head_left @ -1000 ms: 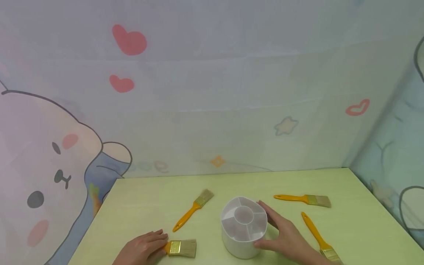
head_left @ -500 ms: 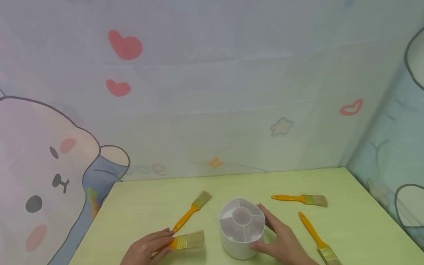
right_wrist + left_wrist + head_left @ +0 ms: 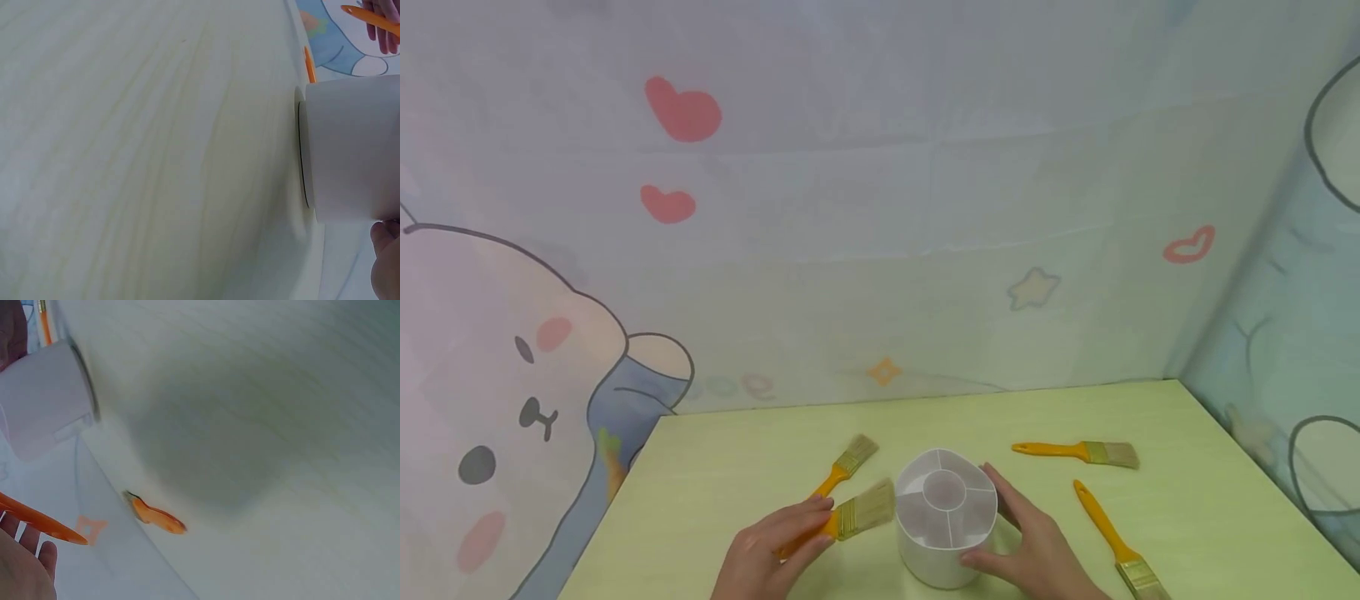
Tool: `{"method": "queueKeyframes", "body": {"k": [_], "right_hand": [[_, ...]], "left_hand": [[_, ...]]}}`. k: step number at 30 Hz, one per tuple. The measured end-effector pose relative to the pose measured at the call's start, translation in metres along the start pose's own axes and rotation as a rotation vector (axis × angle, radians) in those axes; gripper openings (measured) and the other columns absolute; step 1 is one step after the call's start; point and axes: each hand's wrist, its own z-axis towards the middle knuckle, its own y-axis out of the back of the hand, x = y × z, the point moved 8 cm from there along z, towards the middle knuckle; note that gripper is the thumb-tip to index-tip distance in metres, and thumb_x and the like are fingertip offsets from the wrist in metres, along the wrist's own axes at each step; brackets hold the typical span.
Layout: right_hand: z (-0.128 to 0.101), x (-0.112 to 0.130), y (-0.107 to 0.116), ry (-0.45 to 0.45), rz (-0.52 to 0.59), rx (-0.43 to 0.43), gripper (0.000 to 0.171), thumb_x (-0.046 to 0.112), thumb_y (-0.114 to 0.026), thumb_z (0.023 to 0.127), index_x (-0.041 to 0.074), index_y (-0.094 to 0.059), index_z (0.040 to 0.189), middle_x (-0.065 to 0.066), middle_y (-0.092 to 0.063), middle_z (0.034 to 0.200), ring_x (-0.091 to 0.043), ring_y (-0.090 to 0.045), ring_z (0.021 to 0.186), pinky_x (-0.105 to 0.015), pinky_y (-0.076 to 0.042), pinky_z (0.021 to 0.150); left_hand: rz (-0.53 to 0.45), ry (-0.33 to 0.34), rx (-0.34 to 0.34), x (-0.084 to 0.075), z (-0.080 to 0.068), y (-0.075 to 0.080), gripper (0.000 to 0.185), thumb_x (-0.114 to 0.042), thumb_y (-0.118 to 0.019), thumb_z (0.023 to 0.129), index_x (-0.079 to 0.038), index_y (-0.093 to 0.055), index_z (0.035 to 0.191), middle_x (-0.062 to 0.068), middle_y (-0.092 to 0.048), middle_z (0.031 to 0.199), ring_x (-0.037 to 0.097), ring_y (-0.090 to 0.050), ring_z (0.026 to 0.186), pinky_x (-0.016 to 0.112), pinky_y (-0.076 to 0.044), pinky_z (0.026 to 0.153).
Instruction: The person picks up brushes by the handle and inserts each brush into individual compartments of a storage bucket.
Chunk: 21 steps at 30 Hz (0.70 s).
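Observation:
My left hand (image 3: 775,546) pinches a flat paintbrush (image 3: 868,508) by its orange handle, its pale bristles pointing up and right. The bristle tips are right at the left rim of a white round desk organizer (image 3: 934,562) in the head view. Dividers split the organizer's top into several outer compartments around a round middle one. On the organizer's right side, my right hand (image 3: 1033,542) holds the wall between thumb and fingers. The left wrist view shows the held brush's handle (image 3: 47,523) raised off the table. Organizer and thumb (image 3: 381,237) appear in the right wrist view.
Behind the left hand lies another paintbrush (image 3: 853,457), its handle partly hidden. Two more, one paintbrush (image 3: 1093,452) lying crosswise and one paintbrush (image 3: 1112,537) slanting forward, lie to the right. A printed cloth (image 3: 850,208) hangs behind the pale green table (image 3: 737,450).
The left hand has lifted the paintbrush off the table and carried it right to the organizer, tilting the bristles upward. The right hand stays on the organizer.

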Motion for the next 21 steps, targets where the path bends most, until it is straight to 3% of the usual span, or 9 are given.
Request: {"method": "queueKeyframes", "body": {"k": [7,14,21], "right_hand": [[0.0,-0.001,-0.002,-0.048,0.041,0.018,0.111,0.041,-0.099,0.074,0.009,-0.043,0.164,-0.009,-0.056,0.159,-0.019,-0.064,0.133,-0.036,-0.057,0.11],[0.0,-0.002,-0.003,-0.088,0.072,0.031,0.112,0.041,-0.099,0.073,0.005,-0.043,0.163,-0.01,-0.055,0.159,-0.019,-0.063,0.134,-0.031,-0.055,0.11],[0.001,-0.001,-0.003,-0.04,0.063,0.02,0.11,0.038,-0.099,0.075,0.005,-0.042,0.163,-0.012,-0.055,0.159,-0.016,-0.063,0.133,-0.028,-0.055,0.109]], "left_hand": [[-0.067,0.098,-0.024,-0.011,0.016,-0.006,0.036,-0.011,-0.092,0.082,-0.022,-0.085,0.116,-0.015,-0.078,0.123,0.013,-0.075,0.113,0.03,-0.066,0.091],[-0.156,0.047,-0.076,-0.023,0.029,-0.016,0.032,-0.009,-0.088,0.085,-0.015,-0.084,0.116,-0.009,-0.078,0.124,0.018,-0.075,0.116,0.02,-0.059,0.1],[-0.302,0.122,-0.114,-0.034,0.047,-0.029,0.027,-0.014,-0.085,0.091,-0.017,-0.083,0.118,-0.009,-0.078,0.124,0.019,-0.073,0.12,0.038,-0.062,0.102]]}}
